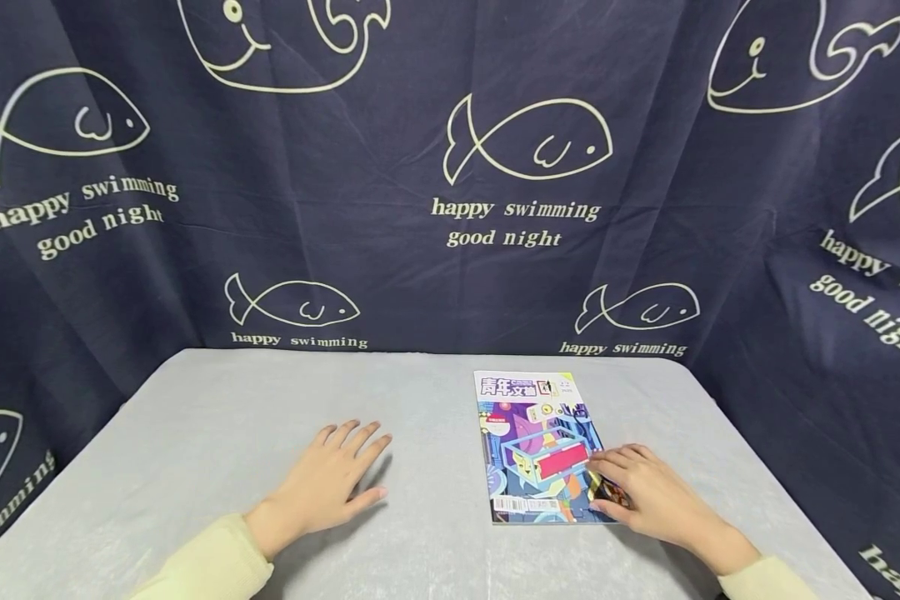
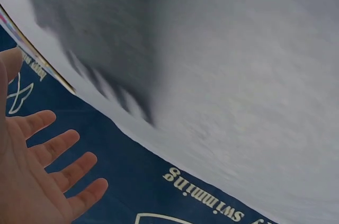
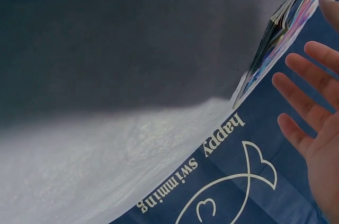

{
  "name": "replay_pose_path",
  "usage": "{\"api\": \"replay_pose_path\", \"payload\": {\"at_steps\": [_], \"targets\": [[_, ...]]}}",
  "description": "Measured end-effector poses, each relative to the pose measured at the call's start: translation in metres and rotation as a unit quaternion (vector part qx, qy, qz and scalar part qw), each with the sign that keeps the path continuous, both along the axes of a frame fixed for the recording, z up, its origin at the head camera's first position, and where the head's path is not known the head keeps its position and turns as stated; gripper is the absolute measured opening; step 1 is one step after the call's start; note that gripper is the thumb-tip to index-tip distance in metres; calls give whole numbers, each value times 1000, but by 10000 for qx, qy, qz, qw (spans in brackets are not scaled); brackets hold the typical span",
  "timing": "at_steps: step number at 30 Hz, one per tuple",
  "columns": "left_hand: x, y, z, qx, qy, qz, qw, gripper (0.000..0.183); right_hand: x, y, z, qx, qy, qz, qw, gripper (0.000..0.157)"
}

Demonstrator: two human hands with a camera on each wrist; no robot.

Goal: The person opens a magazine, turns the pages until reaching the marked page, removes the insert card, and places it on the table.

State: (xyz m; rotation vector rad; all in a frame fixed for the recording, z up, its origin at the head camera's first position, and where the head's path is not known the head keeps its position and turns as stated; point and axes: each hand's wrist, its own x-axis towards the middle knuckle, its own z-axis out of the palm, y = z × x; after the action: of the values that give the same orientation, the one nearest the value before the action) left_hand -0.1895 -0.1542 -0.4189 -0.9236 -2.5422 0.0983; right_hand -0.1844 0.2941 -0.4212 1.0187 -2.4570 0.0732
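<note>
A magazine (image 1: 540, 458) with a colourful illustrated cover and a purple title lies face up on the grey-white tabletop, right of the middle. Over its lower right edge is my right hand (image 1: 645, 492), thumb and fingers apart and covering part of that edge in the head view. The right wrist view shows this hand's fingers (image 3: 302, 94) extended, with the magazine (image 3: 273, 44) edge-on beside them and a gap between its pages. My left hand (image 1: 326, 479) hovers palm down left of the magazine, its fingers spread and holding nothing; its shadow falls on the tabletop.
The pale table (image 1: 420, 417) reaches back to a dark blue curtain (image 1: 390, 200) printed with fish outlines and lettering. This cloth also hangs along the left and right sides. Light yellow sleeves (image 1: 213, 562) cover both forearms.
</note>
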Motion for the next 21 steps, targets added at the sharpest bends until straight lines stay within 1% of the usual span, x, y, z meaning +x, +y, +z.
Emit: {"api": "replay_pose_path", "payload": {"at_steps": [4,7,15,21], "targets": [[0,7,-3,-34,-128,-108,9999,65,2,0,0,55,-29,151,9999,40],[-1,12,-4,-65,-203,-182,9996,64,3,0,1,45,-156,187,9997,40],[1,26,-3,-134,-64,-444,9989,62,6,0,2,23,-297,204,9993,44],[2,37,-5,-281,-144,-523,9981,60,4,2,1,16,-254,312,9992,47]]}}
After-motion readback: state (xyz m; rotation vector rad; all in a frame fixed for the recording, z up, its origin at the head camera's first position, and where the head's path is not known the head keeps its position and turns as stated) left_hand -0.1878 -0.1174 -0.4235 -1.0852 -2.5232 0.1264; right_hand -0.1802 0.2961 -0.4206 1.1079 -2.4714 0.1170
